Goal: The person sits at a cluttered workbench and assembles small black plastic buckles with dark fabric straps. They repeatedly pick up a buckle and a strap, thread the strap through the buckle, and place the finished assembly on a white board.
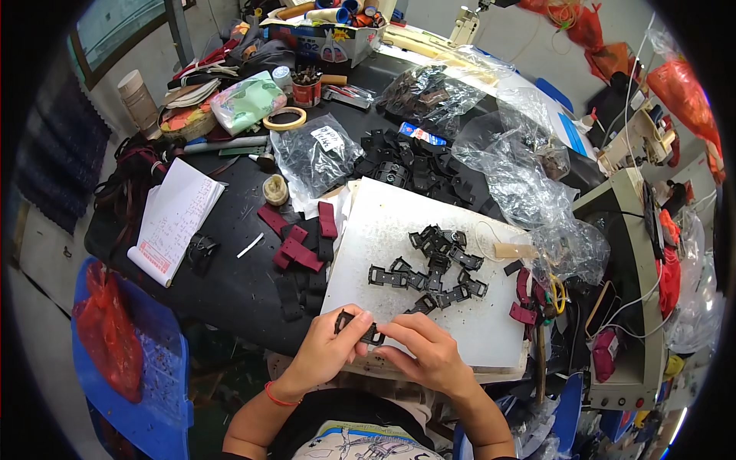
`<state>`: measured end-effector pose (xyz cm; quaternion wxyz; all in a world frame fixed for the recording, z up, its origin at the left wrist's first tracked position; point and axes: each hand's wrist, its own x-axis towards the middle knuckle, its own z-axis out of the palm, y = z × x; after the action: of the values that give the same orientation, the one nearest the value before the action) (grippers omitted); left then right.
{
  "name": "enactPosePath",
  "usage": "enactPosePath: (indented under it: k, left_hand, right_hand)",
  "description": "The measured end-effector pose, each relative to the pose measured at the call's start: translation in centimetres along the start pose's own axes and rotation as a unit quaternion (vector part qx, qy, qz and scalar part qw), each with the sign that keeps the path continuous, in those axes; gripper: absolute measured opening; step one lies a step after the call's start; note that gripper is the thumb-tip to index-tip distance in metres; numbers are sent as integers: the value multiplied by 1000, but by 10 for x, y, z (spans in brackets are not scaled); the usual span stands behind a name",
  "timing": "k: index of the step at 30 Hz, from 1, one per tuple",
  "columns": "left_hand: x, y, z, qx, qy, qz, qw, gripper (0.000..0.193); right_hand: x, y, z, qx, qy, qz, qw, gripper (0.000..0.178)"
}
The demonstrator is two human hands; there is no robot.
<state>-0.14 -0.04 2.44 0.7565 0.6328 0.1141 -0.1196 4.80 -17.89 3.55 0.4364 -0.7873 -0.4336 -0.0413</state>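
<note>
Just over the near edge of the white board (pixel 368 230), I hold a short black strap piece with buckle-like frames (pixel 374 336) at its ends. My left hand (pixel 331 345) is closed round it, thumb on top, covering its middle. The fingertips of my right hand (pixel 429 356) close on its right end from the other side. Beyond my hands, several similar black buckle pieces (pixel 435 280) lie in a loose heap on the board.
Maroon strap pieces (pixel 299 249) lie left of the board, more (pixel 523 295) on its right edge beside yellow-handled scissors (pixel 558 295). Black parts (pixel 429 172) are piled behind it. An open notebook (pixel 172 211), a small jar (pixel 275 189) and clear plastic bags (pixel 514 161) surround the board.
</note>
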Motion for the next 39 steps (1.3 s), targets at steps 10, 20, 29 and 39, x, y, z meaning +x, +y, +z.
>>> enactPosePath:
  k: [10,20,29,39]
  left_hand:
    - [11,-30,27,-43,91,175,980,25]
    - [-13,-4,-1,203,95,191,956,19]
    - [-16,-2,-20,195,4,81,977,21]
    - [-22,-5,-33,142,43,179,973,24]
  right_hand:
    - [-7,-17,45,-40,187,85,978,23]
    - [16,0,2,19,-30,66,997,30]
    - [12,-2,0,20,-104,-9,994,30]
    - [-8,9,21,-14,32,16,999,26]
